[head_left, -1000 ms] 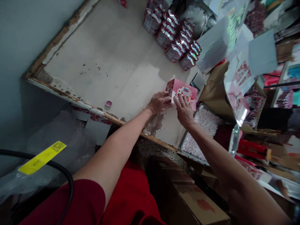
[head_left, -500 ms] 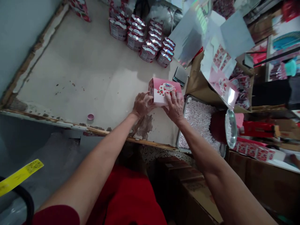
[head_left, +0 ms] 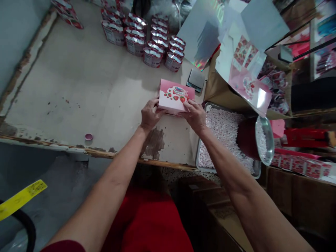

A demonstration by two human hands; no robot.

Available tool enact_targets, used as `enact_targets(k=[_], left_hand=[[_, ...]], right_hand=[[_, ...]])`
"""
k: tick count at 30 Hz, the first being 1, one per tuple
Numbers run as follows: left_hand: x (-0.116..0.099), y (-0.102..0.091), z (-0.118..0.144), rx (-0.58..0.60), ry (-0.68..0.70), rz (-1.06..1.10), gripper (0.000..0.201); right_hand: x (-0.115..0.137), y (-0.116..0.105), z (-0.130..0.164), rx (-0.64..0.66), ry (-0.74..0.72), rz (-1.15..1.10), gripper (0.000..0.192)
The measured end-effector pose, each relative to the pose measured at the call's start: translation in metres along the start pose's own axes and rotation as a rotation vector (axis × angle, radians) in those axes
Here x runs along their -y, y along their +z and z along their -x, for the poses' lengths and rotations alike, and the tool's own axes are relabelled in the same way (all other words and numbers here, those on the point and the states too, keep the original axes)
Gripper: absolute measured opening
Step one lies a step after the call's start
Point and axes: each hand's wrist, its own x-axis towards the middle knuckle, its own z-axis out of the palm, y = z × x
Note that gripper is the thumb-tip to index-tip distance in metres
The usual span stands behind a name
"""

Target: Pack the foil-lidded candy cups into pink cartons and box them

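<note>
Item: pink strawberry carton [head_left: 175,100], now turned front-face up since a second ago; left hand [head_left: 148,114] and right hand [head_left: 195,114] fingers clamped on its ends, beside candy tray [head_left: 203,167].

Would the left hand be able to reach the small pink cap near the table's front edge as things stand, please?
Probably yes, once it lets go: the left hand grips the pink box together with the right hand, and only bare table lies between it and the pink cap.

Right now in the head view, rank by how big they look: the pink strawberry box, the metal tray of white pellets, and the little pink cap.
1. metal tray, partly hidden
2. pink strawberry box
3. pink cap
</note>
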Motion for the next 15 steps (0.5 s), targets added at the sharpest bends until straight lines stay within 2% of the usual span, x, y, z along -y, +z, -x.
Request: enact_targets(k=[3,5,8,11,15], left_hand=[[0.0,0.003,0.007,-0.012,-0.04,0.042,0.051],[-0.004,0.001,0.007,-0.008,-0.079,0.043,0.062],[-0.017,-0.009,-0.004,0.037,-0.057,-0.105,0.077],[-0.036,-0.015,-0.018,0.144,0.039,-0.285,0.068],[-0.05,-0.008,-0.018,0.34,0.094,-0.359,0.056]], right_hand=[[0.009,0.007,0.008,0.024,-0.006,0.033,0.051],[0.015,0.011,0.013,0.018,0.006,0.038,0.051],[0.018,0.015,0.017,-0.005,0.018,0.022,0.054],[0.017,0.017,0.019,0.003,-0.004,0.021,0.061],[0.02,0.02,0.029,0.086,-0.002,-0.015,0.068]])
